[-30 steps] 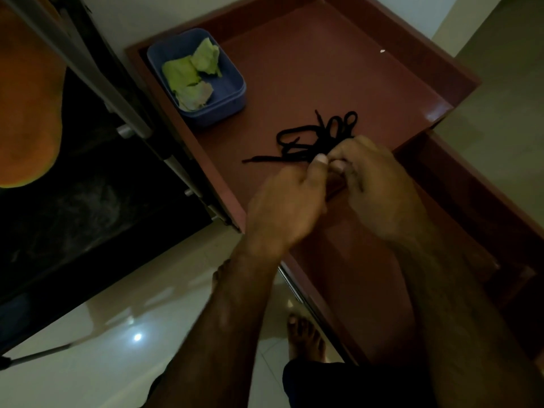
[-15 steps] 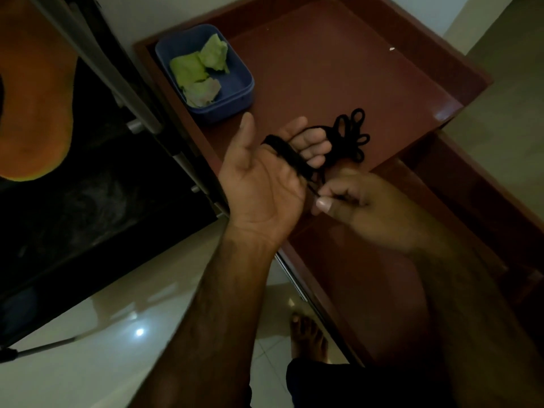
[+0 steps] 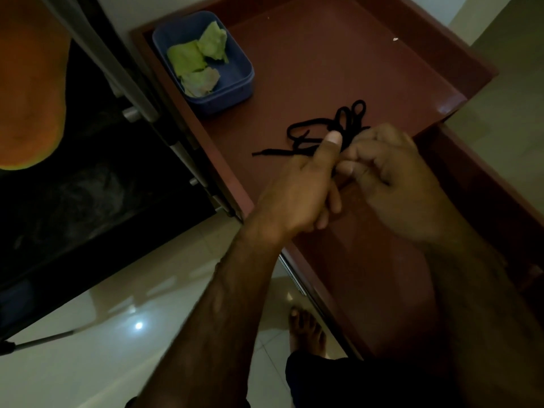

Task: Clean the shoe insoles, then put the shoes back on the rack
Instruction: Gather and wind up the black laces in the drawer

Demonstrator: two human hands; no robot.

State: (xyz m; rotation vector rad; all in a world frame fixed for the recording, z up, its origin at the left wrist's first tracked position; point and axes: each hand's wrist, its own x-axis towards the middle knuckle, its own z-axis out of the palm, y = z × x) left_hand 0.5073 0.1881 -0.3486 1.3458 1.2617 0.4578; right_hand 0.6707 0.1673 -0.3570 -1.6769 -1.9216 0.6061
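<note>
We have both hands together at mid-frame: the left hand pinches a black shoelace under its thumb, and the right hand curls its fingers on the same bundle, whose free loops lie on the worktop. No shoe or insole shows. We judge this a lace-tidying side step, and the next move calls for gathering the loose loops. Bare worktop lies upper right, bounded by its raised rim and by the blue tub upper left.

Blue plastic tub near the wall, glossy pale floor tiles below, orange shape at far left
</note>
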